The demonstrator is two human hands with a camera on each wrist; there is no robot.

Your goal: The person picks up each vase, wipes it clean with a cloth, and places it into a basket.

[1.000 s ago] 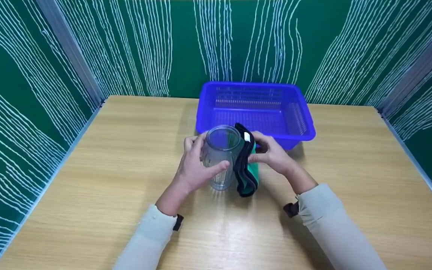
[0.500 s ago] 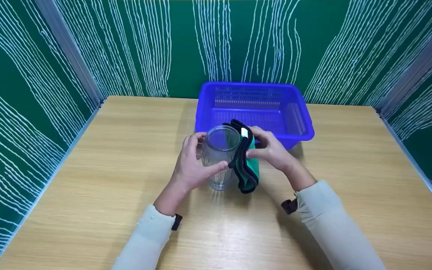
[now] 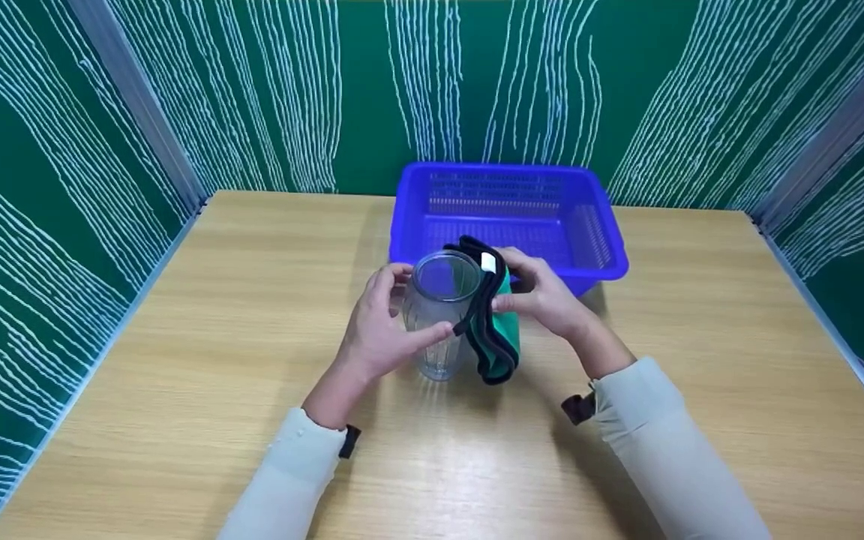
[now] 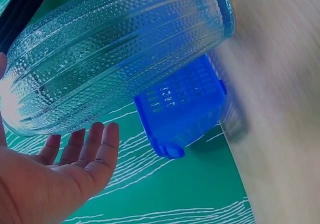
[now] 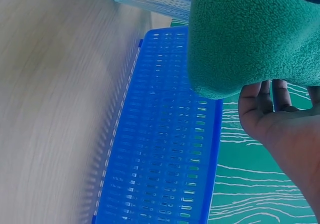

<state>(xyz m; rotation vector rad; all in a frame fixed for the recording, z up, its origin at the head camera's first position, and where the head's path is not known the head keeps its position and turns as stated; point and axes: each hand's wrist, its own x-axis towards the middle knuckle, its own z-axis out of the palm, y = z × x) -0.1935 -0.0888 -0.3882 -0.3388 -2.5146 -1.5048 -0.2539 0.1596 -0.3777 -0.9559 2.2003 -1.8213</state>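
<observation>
A clear glass vase (image 3: 439, 307) with ribbed, dimpled sides appears to stand upright on the table. In the head view my left hand (image 3: 383, 334) curves round its left side, thumb across the front; the far fingertips are partly hidden. The left wrist view shows the fingers (image 4: 105, 149) beside the vase (image 4: 115, 58). Close against the vase's right side is a folded green terry cloth (image 3: 505, 326) with black edging and a white tag. My right hand (image 3: 544, 300) pinches this cloth (image 5: 250, 38) from the right, thumb in front. A black corner of it meets my left thumb.
Behind the hands stands a blue perforated plastic basket (image 3: 612, 255), with its near rim close to the right hand. The wooden table (image 3: 214, 337) ends at green walls (image 3: 364, 90) with white wavy lines.
The cloth has risen slightly and its black edge has shifted left, to the vase and the left thumb. My right hand has moved slightly up with it. The vase stays in place.
</observation>
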